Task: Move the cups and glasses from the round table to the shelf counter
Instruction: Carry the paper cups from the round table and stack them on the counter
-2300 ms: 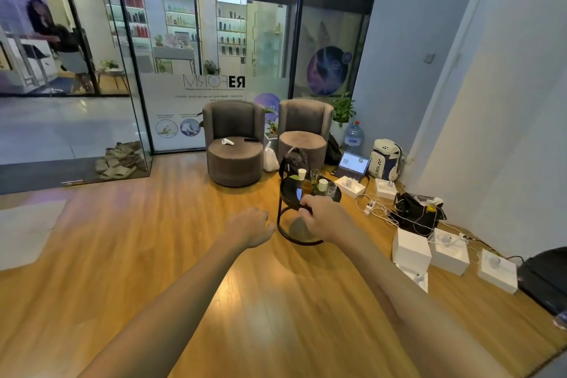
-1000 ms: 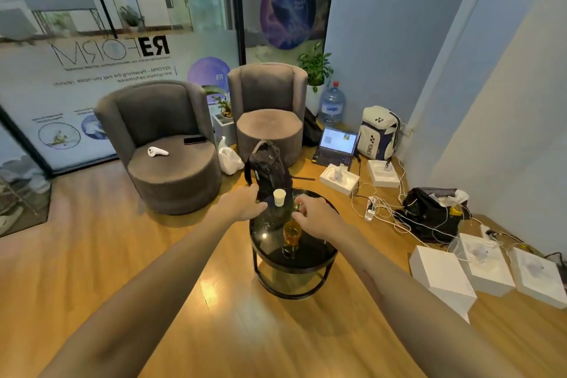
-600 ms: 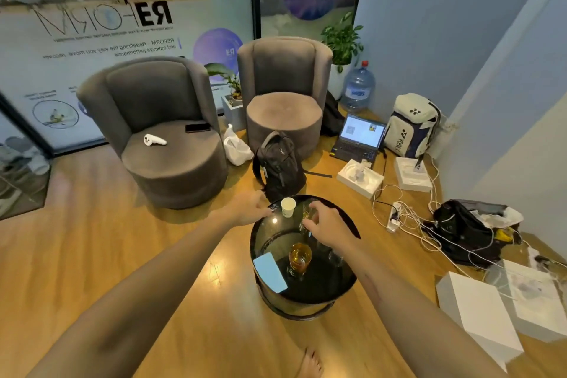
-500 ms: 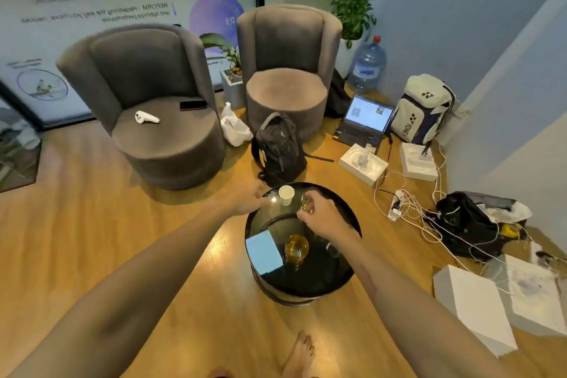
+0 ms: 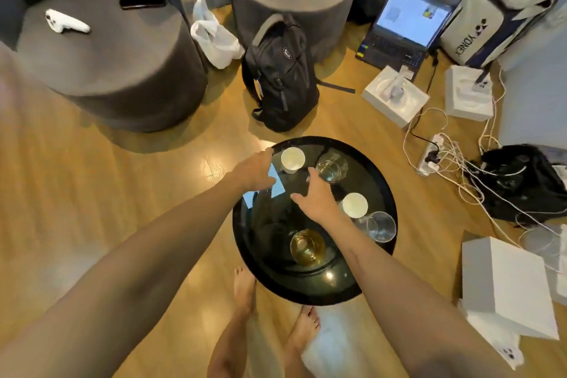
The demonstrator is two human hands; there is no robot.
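Head view is looking almost straight down on a round black table (image 5: 380, 193), with both bare arms reaching over it. Left hand (image 5: 256, 170) is hovering at the table's far left edge with its fingers lying fairly straight and holding nothing; its fingertips are blurring into the dark rim, so contact there is hard to judge. Just past those fingertips a white paper cup (image 5: 293, 159) is standing upright, and under the palm a light blue card (image 5: 277, 186) is partly covered. Right hand (image 5: 317, 201) is spreading open above the middle of the table, fingers apart and clamped on nothing; its forefinger is reaching toward a clear glass (image 5: 331, 167) standing just beyond it, but whether the tip is touching the glass cannot be told. Just right of that hand's wrist a second white cup (image 5: 355, 205) is standing, its near side cut off by the arm. Farther right of the forearm, an empty clear tumbler (image 5: 381, 226) is sitting near the table's edge, its outline faint against the black top. Nearer than the right hand, beside the forearm, an amber glass (image 5: 307, 247) is standing. Beyond both hands a black backpack (image 5: 280, 77) is leaning on the floor. Two bare feet (image 5: 245, 288) are showing below the table, partly hidden by its rim.
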